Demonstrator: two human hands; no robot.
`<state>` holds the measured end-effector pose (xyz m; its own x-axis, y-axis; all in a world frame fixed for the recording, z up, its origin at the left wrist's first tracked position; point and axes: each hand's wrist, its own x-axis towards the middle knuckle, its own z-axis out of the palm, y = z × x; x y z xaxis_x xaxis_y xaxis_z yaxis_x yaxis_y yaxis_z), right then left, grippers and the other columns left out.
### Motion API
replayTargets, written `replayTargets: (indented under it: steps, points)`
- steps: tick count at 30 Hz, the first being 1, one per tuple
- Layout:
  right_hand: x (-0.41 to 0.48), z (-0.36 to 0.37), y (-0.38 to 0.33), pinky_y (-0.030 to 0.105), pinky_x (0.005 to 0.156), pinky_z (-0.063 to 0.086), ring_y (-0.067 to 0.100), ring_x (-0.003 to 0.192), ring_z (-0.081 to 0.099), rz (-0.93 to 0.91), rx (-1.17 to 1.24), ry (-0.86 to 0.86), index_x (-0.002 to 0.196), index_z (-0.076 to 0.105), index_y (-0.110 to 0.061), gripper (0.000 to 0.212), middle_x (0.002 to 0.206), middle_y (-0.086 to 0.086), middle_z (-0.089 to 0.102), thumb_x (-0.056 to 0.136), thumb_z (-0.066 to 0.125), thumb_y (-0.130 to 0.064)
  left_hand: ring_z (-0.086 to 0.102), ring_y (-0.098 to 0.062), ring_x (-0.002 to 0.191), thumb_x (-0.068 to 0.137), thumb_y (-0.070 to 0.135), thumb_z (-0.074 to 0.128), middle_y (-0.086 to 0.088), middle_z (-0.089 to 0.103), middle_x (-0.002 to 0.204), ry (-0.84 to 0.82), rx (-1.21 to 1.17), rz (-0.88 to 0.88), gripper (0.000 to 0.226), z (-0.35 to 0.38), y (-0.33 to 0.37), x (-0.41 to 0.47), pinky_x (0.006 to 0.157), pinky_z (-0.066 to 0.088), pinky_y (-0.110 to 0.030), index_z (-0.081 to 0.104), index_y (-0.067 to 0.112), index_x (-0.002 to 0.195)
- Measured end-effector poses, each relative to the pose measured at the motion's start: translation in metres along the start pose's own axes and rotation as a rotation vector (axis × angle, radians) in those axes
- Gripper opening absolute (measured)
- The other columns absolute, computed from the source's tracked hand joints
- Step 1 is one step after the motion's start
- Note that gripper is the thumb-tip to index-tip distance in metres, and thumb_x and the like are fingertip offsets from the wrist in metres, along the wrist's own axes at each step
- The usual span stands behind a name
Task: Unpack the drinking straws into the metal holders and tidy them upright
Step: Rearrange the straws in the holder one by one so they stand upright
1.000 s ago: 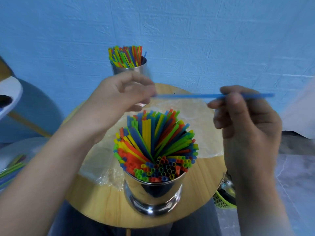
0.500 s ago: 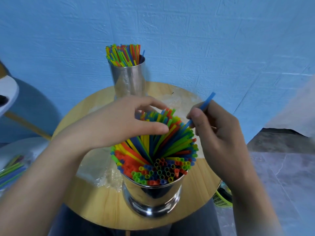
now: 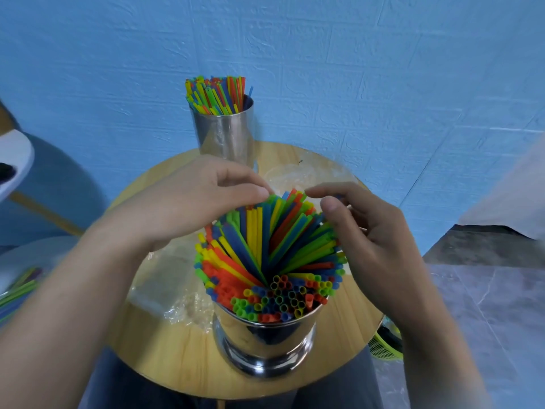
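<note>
Multicoloured drinking straws [image 3: 271, 255] in red, yellow, green and blue fill the near metal holder [image 3: 265, 340], fanning outward from a tight cluster of open ends at its front rim so that most lean away toward the back and sides rather than standing upright. The polished, flared-base holder stands at the near edge of a round wooden table [image 3: 348, 317]. A person's left hand [image 3: 188, 208] arches over the far left of the bundle, its fingers curled and its thumb tip touching the green straw ends; whether a straw is pinched between thumb and forefinger cannot be told. The right hand [image 3: 374, 240] cups the bundle's right side, forefinger reaching across above the far tips, thumb resting against the straws, the other fingers loosely bent beside them and gripping nothing. The two hands sit close together over the back of the bundle without touching. At the far edge of the table stands a second, taller metal holder [image 3: 227, 134], packed with thinner-looking straws [image 3: 216, 95] that stand nearly upright, well apart from the near one. Crumpled clear plastic wrapping [image 3: 165, 278] lies on the tabletop to the left of the near holder and behind it. More loose straws [image 3: 20, 287] lie blurred at the left edge, off the table. A blue brick-patterned wall [image 3: 354, 69] rises behind, and a green mesh basket [image 3: 386, 346] shows on the grey floor [image 3: 486, 320] below the table's right rim.
</note>
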<state>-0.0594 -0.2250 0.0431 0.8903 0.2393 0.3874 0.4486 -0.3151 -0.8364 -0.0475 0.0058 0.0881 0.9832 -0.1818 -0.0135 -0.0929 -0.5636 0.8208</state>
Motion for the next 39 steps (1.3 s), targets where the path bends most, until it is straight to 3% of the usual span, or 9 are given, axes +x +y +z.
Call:
replayTargets:
  steps: [3, 7, 11, 13, 17, 21, 25, 34, 39]
  points:
    - [0.0, -0.001, -0.001, 0.034, 0.066, 0.054, 0.016, 0.083, 0.066, 0.0, 0.001, 0.02, 0.106, 0.072, -0.038, 0.02, 0.089, -0.013, 0.07, 0.104, 0.052, -0.036, 0.071, -0.001, 0.092, 0.09, 0.034, 0.072, 0.014, 0.077, 0.091, 0.039, 0.0, 0.023, 0.009, 0.002, 0.002, 0.002, 0.093, 0.053, -0.032, 0.079, 0.03, 0.091]
    - [0.0, -0.003, -0.002, 0.031, 0.064, 0.051, 0.016, 0.078, 0.062, -0.016, 0.002, 0.037, 0.104, 0.072, -0.036, 0.021, 0.087, -0.013, 0.068, 0.103, 0.051, -0.038, 0.072, -0.017, 0.088, 0.09, 0.033, 0.074, 0.009, 0.075, 0.084, 0.075, 0.035, 0.037, 0.008, 0.005, 0.004, 0.005, 0.086, 0.058, -0.049, 0.077, 0.029, 0.084]
    - [-0.001, -0.002, -0.001, 0.031, 0.066, 0.051, 0.014, 0.079, 0.062, -0.022, -0.005, 0.046, 0.103, 0.073, -0.035, 0.023, 0.088, -0.018, 0.068, 0.104, 0.05, -0.038, 0.067, -0.006, 0.078, 0.092, 0.03, 0.071, 0.009, 0.074, 0.084, 0.156, 0.038, 0.138, 0.01, 0.007, 0.009, 0.007, 0.074, 0.049, -0.027, 0.073, 0.027, 0.083]
    - [-0.002, -0.001, 0.0, 0.024, 0.066, 0.045, 0.011, 0.075, 0.058, -0.028, -0.001, 0.047, 0.102, 0.074, -0.035, 0.028, 0.08, -0.02, 0.062, 0.105, 0.047, -0.04, 0.069, -0.011, 0.09, 0.093, 0.032, 0.071, 0.008, 0.075, 0.093, 0.222, -0.004, 0.204, 0.01, 0.007, 0.014, 0.006, 0.083, 0.052, -0.029, 0.072, 0.028, 0.084]
    - [-0.002, 0.0, 0.001, 0.033, 0.072, 0.049, 0.014, 0.085, 0.064, -0.023, -0.003, 0.035, 0.1, 0.076, -0.043, 0.027, 0.089, -0.011, 0.067, 0.102, 0.05, -0.047, 0.067, -0.026, 0.095, 0.088, 0.039, 0.064, 0.002, 0.075, 0.099, 0.332, -0.05, 0.308, 0.011, 0.006, 0.02, 0.006, 0.084, 0.052, -0.039, 0.072, 0.031, 0.087]
    - [-0.002, -0.001, 0.0, 0.035, 0.073, 0.052, 0.016, 0.087, 0.066, -0.021, 0.023, 0.069, 0.099, 0.077, -0.037, 0.018, 0.095, -0.01, 0.073, 0.1, 0.06, -0.038, 0.063, -0.02, 0.077, 0.098, 0.015, 0.06, 0.002, 0.077, 0.088, 0.374, -0.215, 0.411, 0.01, 0.004, 0.024, 0.006, 0.064, 0.049, -0.028, 0.066, 0.014, 0.089]
    - [-0.003, -0.002, -0.002, 0.041, 0.071, 0.053, 0.019, 0.082, 0.065, -0.035, 0.046, 0.065, 0.099, 0.078, -0.033, 0.014, 0.097, -0.005, 0.073, 0.1, 0.064, -0.033, 0.064, -0.016, 0.077, 0.1, 0.015, 0.057, 0.004, 0.074, 0.085, 0.498, -0.402, 0.456, 0.01, -0.001, 0.025, 0.005, 0.067, 0.049, -0.031, 0.066, 0.021, 0.097]
    - [-0.003, -0.001, -0.006, 0.035, 0.069, 0.051, 0.015, 0.075, 0.054, -0.062, 0.066, 0.067, 0.113, 0.073, -0.042, 0.024, 0.098, -0.011, 0.066, 0.088, 0.074, -0.044, 0.066, -0.008, 0.081, 0.105, 0.019, 0.054, 0.008, 0.069, 0.091, 0.635, -0.944, 0.378, 0.008, -0.015, 0.022, 0.002, 0.077, 0.053, -0.022, 0.062, 0.02, 0.105]
    - [-0.003, -0.001, -0.012, 0.028, 0.072, 0.052, 0.012, 0.079, 0.066, -0.127, 0.261, 0.08, 0.105, 0.075, -0.029, 0.017, 0.086, -0.004, 0.075, 0.092, 0.071, -0.02, 0.067, -0.012, 0.075, 0.102, 0.015, 0.056, 0.002, 0.07, 0.089, 0.569, -0.964, 0.254, 0.008, 0.001, 0.016, 0.002, 0.075, 0.056, -0.024, 0.062, 0.017, 0.097]
